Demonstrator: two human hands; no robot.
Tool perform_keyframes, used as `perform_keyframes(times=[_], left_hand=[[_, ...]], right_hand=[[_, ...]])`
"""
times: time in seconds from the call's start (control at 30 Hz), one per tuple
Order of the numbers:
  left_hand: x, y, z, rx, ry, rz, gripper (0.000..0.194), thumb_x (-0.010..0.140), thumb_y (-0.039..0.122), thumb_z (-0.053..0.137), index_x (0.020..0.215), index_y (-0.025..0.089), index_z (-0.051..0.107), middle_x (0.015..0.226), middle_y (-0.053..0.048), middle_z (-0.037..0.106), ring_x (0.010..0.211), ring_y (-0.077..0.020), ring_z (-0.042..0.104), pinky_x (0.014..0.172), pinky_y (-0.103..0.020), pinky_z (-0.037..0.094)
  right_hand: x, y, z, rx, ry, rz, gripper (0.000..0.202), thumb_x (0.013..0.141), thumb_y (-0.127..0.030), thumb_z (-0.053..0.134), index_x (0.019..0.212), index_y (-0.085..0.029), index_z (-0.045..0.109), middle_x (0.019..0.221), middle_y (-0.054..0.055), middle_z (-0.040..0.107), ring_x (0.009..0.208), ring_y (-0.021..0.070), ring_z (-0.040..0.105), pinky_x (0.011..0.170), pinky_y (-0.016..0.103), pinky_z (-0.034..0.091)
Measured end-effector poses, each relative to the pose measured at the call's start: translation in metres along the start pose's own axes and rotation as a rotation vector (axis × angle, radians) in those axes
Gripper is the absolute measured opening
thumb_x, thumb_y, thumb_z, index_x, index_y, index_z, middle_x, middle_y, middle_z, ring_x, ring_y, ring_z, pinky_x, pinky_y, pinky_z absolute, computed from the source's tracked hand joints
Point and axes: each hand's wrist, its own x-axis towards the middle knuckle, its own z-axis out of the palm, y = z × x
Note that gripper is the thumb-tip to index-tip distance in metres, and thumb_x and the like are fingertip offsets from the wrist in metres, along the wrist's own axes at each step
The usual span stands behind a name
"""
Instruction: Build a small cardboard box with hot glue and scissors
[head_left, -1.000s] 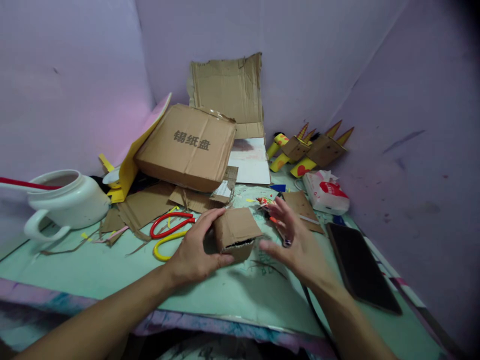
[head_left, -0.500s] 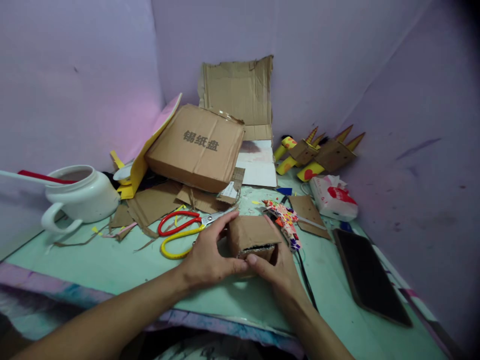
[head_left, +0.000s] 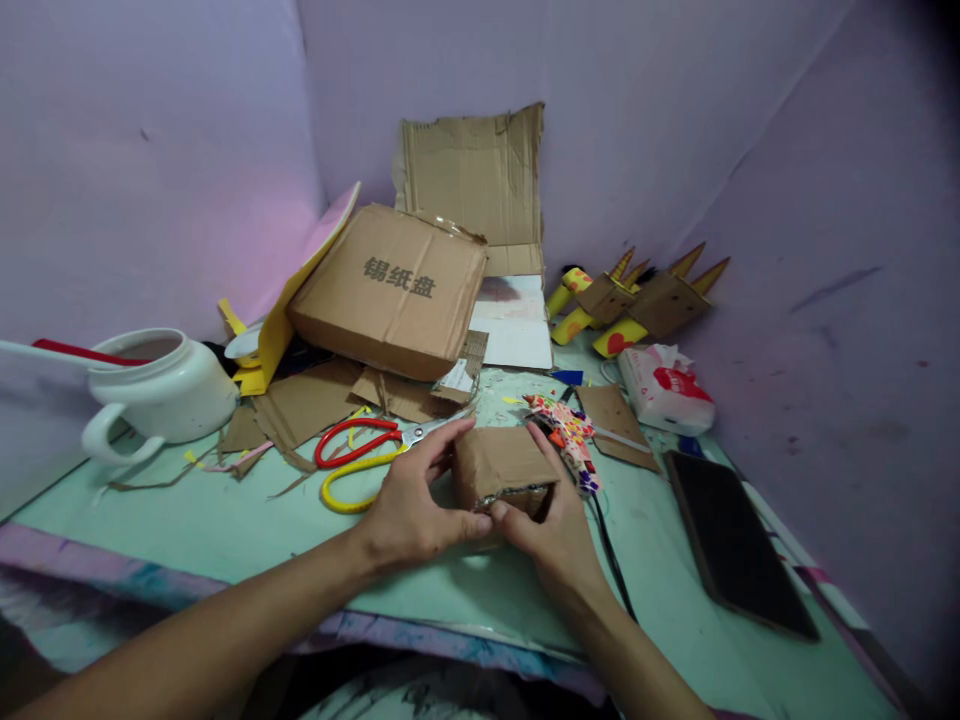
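A small brown cardboard box (head_left: pixel 506 458) is held between both hands near the table's front. My left hand (head_left: pixel 420 500) grips its left side, thumb at the lower front edge. My right hand (head_left: pixel 551 525) wraps the right side, its thumb pressing the front edge beside the left thumb. Along that edge the top flap lies almost down, with a narrow, rough dark seam under it. Scissors with one red and one yellow handle (head_left: pixel 360 447) lie just left of the box. To its right rests a flower-patterned tool (head_left: pixel 566 435) with a black cord.
A large cardboard box (head_left: pixel 390 290) leans on scraps behind. On the left stands a white pot (head_left: pixel 169 390). A phone (head_left: pixel 739 540), a tissue pack (head_left: pixel 667 388), a cardboard piece (head_left: pixel 616 425) and horned cardboard figures (head_left: pixel 660 305) are on the right.
The box's top flap has come down at the front, and the dark gap beneath it has narrowed. Both hands keep hold of the box. The view has shifted slightly.
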Motion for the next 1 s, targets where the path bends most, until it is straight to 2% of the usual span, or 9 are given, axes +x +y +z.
perform_keyframes(times=[0.23, 0.5, 0.7, 0.77, 0.87, 0.93, 1.0], left_hand=[[-0.001, 0.001, 0.001, -0.022, -0.001, -0.001, 0.089, 0.053, 0.020, 0.082, 0.132, 0.011, 0.041, 0.132, -0.016, 0.052, 0.121, -0.0299, 0.050, 0.104, -0.037, 0.041], [-0.001, 0.000, 0.002, -0.011, -0.004, 0.026, 0.089, 0.055, 0.024, 0.081, 0.134, 0.013, 0.040, 0.133, -0.016, 0.052, 0.123, -0.0317, 0.048, 0.103, -0.039, 0.041], [-0.003, -0.001, 0.001, 0.009, -0.022, 0.045, 0.092, 0.054, 0.024, 0.083, 0.134, 0.015, 0.040, 0.134, -0.015, 0.051, 0.124, -0.0318, 0.047, 0.105, -0.039, 0.040], [-0.002, -0.001, 0.001, -0.006, -0.029, 0.033, 0.095, 0.053, 0.022, 0.084, 0.135, 0.015, 0.038, 0.135, -0.015, 0.049, 0.125, -0.0310, 0.046, 0.106, -0.038, 0.039], [0.002, -0.001, 0.000, -0.125, -0.057, -0.009, 0.095, 0.055, 0.021, 0.083, 0.137, 0.015, 0.034, 0.138, -0.014, 0.047, 0.127, -0.0289, 0.044, 0.104, -0.036, 0.040], [0.005, -0.002, -0.002, -0.192, -0.067, -0.021, 0.093, 0.056, 0.021, 0.082, 0.136, 0.015, 0.034, 0.139, -0.015, 0.046, 0.128, -0.0289, 0.043, 0.104, -0.036, 0.041], [0.006, -0.002, -0.003, -0.191, -0.053, -0.028, 0.094, 0.056, 0.022, 0.082, 0.136, 0.014, 0.034, 0.139, -0.016, 0.046, 0.129, -0.0300, 0.041, 0.105, -0.036, 0.040]], right_hand=[[-0.001, -0.004, 0.005, -0.039, 0.032, 0.014, 0.100, 0.048, -0.029, 0.063, 0.140, -0.011, 0.029, 0.123, 0.015, 0.057, 0.108, 0.0295, 0.057, 0.094, 0.040, 0.045], [-0.002, -0.006, 0.008, 0.012, 0.044, -0.014, 0.098, 0.049, -0.023, 0.063, 0.141, -0.014, 0.029, 0.118, 0.012, 0.062, 0.098, 0.0261, 0.063, 0.084, 0.034, 0.051], [-0.002, -0.003, 0.008, 0.073, 0.024, 0.026, 0.106, 0.050, -0.022, 0.066, 0.144, -0.013, 0.017, 0.110, 0.012, 0.066, 0.092, 0.0252, 0.066, 0.081, 0.033, 0.053], [-0.003, 0.002, 0.005, 0.090, 0.001, 0.006, 0.110, 0.051, -0.025, 0.070, 0.145, -0.014, 0.014, 0.114, 0.013, 0.065, 0.097, 0.0264, 0.065, 0.084, 0.035, 0.052], [-0.004, 0.009, -0.003, 0.156, -0.101, -0.046, 0.111, 0.055, -0.032, 0.076, 0.146, -0.017, 0.013, 0.131, 0.014, 0.054, 0.116, 0.0280, 0.055, 0.096, 0.040, 0.045], [-0.003, 0.013, -0.008, 0.214, -0.187, -0.065, 0.113, 0.055, -0.038, 0.079, 0.145, -0.019, 0.015, 0.138, 0.013, 0.047, 0.124, 0.0287, 0.048, 0.102, 0.043, 0.040], [0.000, 0.016, -0.012, 0.269, -0.209, -0.074, 0.110, 0.053, -0.043, 0.081, 0.143, -0.021, 0.021, 0.140, 0.013, 0.044, 0.127, 0.0296, 0.044, 0.103, 0.044, 0.038]])
